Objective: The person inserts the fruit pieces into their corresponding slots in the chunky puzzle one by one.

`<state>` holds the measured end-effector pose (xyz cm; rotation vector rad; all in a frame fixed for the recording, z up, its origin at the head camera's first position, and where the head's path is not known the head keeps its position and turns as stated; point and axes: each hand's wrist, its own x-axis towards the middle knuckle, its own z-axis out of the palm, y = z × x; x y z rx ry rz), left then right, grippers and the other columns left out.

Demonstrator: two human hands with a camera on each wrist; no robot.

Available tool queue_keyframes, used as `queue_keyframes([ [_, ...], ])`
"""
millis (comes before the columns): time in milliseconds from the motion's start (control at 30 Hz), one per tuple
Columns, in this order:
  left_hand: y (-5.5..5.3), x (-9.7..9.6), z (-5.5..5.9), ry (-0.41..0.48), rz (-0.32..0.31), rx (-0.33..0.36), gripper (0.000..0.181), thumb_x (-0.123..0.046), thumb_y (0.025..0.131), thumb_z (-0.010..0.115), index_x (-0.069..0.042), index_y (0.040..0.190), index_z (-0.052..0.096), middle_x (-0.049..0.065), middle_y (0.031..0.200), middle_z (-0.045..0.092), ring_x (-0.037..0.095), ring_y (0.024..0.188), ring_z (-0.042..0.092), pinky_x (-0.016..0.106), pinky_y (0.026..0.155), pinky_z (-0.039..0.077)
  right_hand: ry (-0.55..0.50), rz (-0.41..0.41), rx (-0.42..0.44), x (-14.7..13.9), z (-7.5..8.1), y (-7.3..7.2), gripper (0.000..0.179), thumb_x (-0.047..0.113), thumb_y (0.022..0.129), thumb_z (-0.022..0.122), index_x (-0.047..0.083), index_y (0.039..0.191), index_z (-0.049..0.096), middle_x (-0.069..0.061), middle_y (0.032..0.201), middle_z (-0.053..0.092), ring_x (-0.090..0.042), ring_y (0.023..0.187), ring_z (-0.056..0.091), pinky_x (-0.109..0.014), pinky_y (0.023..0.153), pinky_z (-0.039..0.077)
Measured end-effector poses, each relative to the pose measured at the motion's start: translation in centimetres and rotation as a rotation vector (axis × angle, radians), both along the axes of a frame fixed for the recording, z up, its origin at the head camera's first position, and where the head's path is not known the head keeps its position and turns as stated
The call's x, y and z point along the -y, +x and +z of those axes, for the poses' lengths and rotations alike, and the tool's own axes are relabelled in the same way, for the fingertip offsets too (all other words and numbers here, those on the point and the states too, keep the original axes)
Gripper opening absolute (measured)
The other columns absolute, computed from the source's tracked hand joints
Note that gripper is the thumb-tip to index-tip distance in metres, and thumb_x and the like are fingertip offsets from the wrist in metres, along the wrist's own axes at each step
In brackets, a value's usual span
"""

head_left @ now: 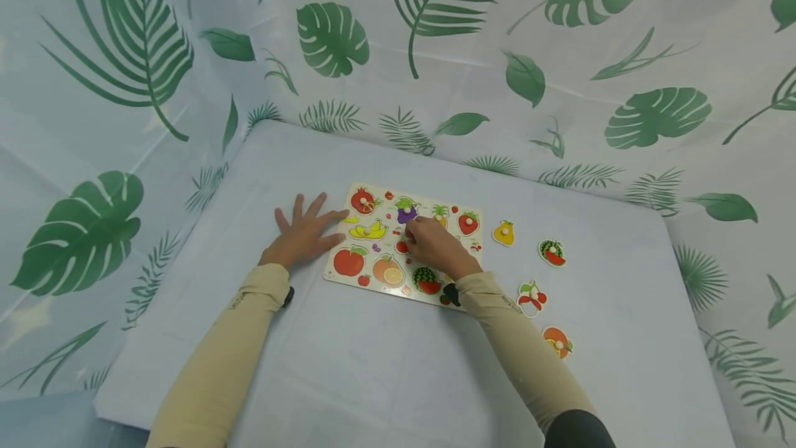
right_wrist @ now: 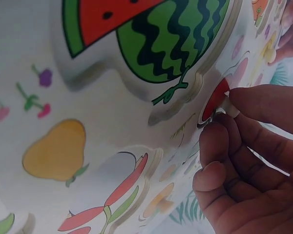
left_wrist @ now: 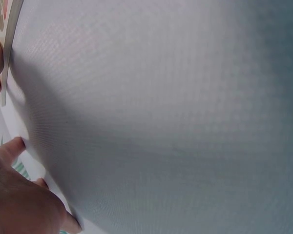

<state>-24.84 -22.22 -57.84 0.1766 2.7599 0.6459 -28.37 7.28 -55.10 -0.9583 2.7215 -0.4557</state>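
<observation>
A fruit puzzle board (head_left: 376, 283) lies on the white table. My left hand (head_left: 302, 236) spreads its fingers at the board's left edge, with thumb and a finger touching it and the other fingers on the tablecloth. Over the middle of the board, my right hand (head_left: 437, 246) pinches the pale knob (right_wrist: 229, 106) of a red puzzle piece (right_wrist: 215, 101) between thumb and fingers. That piece sits at its slot, partly hidden by the fingers; its fruit cannot be made out. Around it are the grapes piece (head_left: 407, 211), the banana piece (head_left: 370, 230) and the watermelon picture (head_left: 426, 281).
Right of the board lie loose knobbed pieces: a pear (head_left: 504, 234), a watermelon (head_left: 552, 253), cherries (head_left: 531, 298) and an orange (head_left: 557, 342) beside the right sleeve. A leaf-patterned curtain (head_left: 435, 88) hangs behind the table (head_left: 385, 379).
</observation>
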Motion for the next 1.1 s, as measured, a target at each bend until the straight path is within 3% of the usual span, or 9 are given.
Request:
queue_keyframes([
  [267, -0.04, -0.13, 0.02, -0.011, -0.003, -0.013, 0.065, -0.048, 0.106, 0.063, -0.030, 0.166, 0.043, 0.017, 0.179, 0.004, 0.054, 0.158, -0.015, 0.083, 0.113, -0.013, 0.035, -0.023, 0.033, 0.19, 0.73, 0.46, 0.008, 0.006, 0.104, 0.068, 0.002, 0.097, 0.065, -0.006, 0.085, 0.057, -0.020, 0.077, 0.052, -0.030, 0.069, 0.046],
  [867, 0.14, -0.17, -0.25, -0.002, 0.005, 0.002, 0.066, -0.047, 0.106, 0.063, -0.029, 0.166, 0.042, 0.018, 0.179, 0.004, 0.055, 0.158, -0.014, 0.083, 0.112, -0.014, 0.019, -0.021, 0.042, 0.06, 0.27, 0.62, 0.008, 0.006, 0.105, 0.067, 0.003, 0.097, 0.064, -0.006, 0.086, 0.056, -0.020, 0.077, 0.051, -0.031, 0.069, 0.046],
  [1100, 0.11, -0.20, -0.21, -0.002, 0.001, 0.003, 0.066, -0.046, 0.106, 0.063, -0.029, 0.166, 0.043, 0.018, 0.179, 0.004, 0.055, 0.157, -0.015, 0.083, 0.112, -0.014, 0.006, -0.018, 0.029, -0.27, 0.46, 0.84, 0.012, 0.008, 0.105, 0.067, -0.001, 0.112, 0.069, -0.011, 0.101, 0.066, -0.021, 0.085, 0.059, -0.033, 0.079, 0.056],
])
